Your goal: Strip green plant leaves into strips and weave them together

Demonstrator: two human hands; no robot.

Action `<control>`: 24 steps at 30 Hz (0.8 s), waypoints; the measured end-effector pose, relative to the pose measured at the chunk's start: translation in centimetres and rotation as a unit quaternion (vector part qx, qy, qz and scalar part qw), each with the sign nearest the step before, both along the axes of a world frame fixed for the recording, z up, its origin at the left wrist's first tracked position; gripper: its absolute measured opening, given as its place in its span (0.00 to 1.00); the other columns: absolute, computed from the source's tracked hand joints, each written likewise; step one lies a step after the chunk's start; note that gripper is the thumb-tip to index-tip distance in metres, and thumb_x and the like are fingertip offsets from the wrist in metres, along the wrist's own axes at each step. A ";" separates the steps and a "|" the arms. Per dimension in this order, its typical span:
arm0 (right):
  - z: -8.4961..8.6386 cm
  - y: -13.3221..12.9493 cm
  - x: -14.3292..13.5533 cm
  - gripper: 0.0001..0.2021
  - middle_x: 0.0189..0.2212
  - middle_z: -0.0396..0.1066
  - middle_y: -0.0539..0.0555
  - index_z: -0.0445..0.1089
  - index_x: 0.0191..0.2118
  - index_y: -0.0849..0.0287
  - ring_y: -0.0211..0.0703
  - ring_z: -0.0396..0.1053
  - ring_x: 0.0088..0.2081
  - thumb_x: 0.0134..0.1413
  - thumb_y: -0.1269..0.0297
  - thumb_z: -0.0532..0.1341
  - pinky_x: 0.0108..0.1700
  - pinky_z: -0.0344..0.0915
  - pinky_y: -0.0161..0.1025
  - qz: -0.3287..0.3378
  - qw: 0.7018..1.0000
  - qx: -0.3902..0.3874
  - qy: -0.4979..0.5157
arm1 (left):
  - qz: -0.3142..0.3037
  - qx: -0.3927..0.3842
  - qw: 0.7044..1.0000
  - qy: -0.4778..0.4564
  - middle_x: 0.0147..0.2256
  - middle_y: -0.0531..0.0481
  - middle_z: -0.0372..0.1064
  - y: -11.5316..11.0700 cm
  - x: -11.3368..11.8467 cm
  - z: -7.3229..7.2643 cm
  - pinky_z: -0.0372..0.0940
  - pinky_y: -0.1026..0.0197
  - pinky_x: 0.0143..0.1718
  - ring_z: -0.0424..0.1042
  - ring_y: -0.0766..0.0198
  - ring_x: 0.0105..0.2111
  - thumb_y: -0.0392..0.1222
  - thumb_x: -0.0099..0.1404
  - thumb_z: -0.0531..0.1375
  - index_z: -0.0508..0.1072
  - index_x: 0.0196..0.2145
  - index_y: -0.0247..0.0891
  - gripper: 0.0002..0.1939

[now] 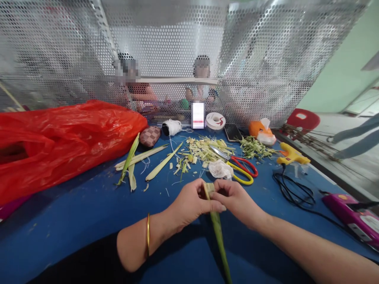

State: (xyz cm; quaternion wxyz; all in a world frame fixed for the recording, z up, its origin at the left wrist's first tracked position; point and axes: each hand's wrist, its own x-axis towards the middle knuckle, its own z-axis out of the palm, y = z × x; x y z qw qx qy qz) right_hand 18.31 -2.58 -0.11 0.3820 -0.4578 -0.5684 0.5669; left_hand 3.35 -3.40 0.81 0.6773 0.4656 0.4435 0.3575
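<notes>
Both hands meet over the blue table around one long green leaf, whose pale, wide end shows between my fingers while its narrow end hangs toward me. My left hand, with a gold bangle at the wrist, grips the leaf from the left, thumb across its front. On the other side my right hand pinches the same pale end. Just beyond the hands lie a crumpled white tissue and scissors with red and yellow handles. Cut leaf scraps are heaped behind them.
Loose leaves lie left of the scraps, near a large red plastic bag. Along the back stand white thread, a ribbon roll and a lit phone. To the right are a yellow glue gun, its cord and a purple power strip.
</notes>
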 end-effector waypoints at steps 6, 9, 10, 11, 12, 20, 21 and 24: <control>0.6 0.5 0.7 0.15 0.17 0.66 0.47 0.68 0.22 0.61 0.33 0.61 0.19 0.44 0.54 0.67 0.24 0.60 0.32 -0.001 0.998 -0.044 0.054 | 0.020 -0.001 1.000 -0.018 0.24 0.51 0.74 0.5 -0.4 0.4 0.66 0.62 0.33 0.73 0.64 0.27 0.37 0.48 0.67 0.70 0.25 0.36 0.09; 0.8 0.8 1.0 0.15 0.16 0.67 0.48 0.70 0.23 0.62 0.33 0.62 0.19 0.44 0.54 0.67 0.24 0.60 0.33 -0.012 0.998 -0.035 0.050 | 0.043 -0.023 0.999 0.000 0.24 0.50 0.74 0.7 -0.6 0.4 0.65 0.63 0.30 0.72 0.65 0.25 0.41 0.50 0.67 0.73 0.25 0.34 0.08; 0.8 0.8 1.1 0.15 0.16 0.67 0.48 0.70 0.23 0.62 0.33 0.61 0.19 0.44 0.54 0.67 0.24 0.60 0.33 -0.013 0.998 -0.034 0.051 | 0.038 -0.032 0.999 -0.005 0.25 0.48 0.74 0.8 -0.6 0.4 0.66 0.62 0.30 0.72 0.64 0.25 0.42 0.50 0.66 0.74 0.25 0.33 0.09; 0.8 0.9 1.1 0.15 0.16 0.67 0.48 0.71 0.23 0.62 0.33 0.61 0.19 0.44 0.54 0.67 0.24 0.60 0.33 -0.013 0.998 -0.035 0.052 | 0.030 -0.041 0.999 -0.013 0.25 0.47 0.75 0.8 -0.7 0.4 0.66 0.62 0.31 0.73 0.64 0.26 0.42 0.51 0.66 0.75 0.26 0.33 0.09; 0.8 0.9 1.1 0.14 0.16 0.67 0.49 0.71 0.24 0.62 0.33 0.61 0.19 0.43 0.55 0.67 0.24 0.59 0.33 -0.013 0.998 -0.037 0.052 | 0.022 -0.047 0.998 -0.020 0.26 0.45 0.75 0.9 -0.7 0.4 0.66 0.61 0.32 0.73 0.63 0.27 0.43 0.52 0.66 0.76 0.27 0.32 0.10; 0.8 1.1 1.2 0.14 0.16 0.67 0.49 0.70 0.22 0.62 0.33 0.61 0.18 0.42 0.56 0.68 0.24 0.59 0.33 -0.022 0.998 -0.043 0.050 | 0.006 -0.066 0.997 -0.040 0.27 0.44 0.76 1.1 -0.9 0.0 0.67 0.62 0.31 0.73 0.65 0.25 0.40 0.57 0.63 0.76 0.29 0.31 0.08; 0.8 1.1 1.2 0.13 0.16 0.67 0.49 0.70 0.21 0.62 0.33 0.61 0.18 0.43 0.57 0.68 0.24 0.59 0.33 -0.025 0.998 -0.040 0.050 | 0.012 -0.065 0.997 -0.036 0.26 0.45 0.75 1.2 -0.9 0.0 0.66 0.63 0.30 0.72 0.66 0.25 0.39 0.58 0.62 0.75 0.28 0.32 0.07; 0.8 1.1 1.2 0.14 0.15 0.66 0.48 0.68 0.20 0.61 0.32 0.60 0.18 0.43 0.57 0.68 0.23 0.58 0.33 -0.039 0.997 -0.031 0.051 | 0.049 -0.042 0.998 -0.009 0.23 0.49 0.73 1.3 -0.8 0.0 0.65 0.66 0.27 0.70 0.68 0.22 0.35 0.58 0.62 0.74 0.26 0.32 0.04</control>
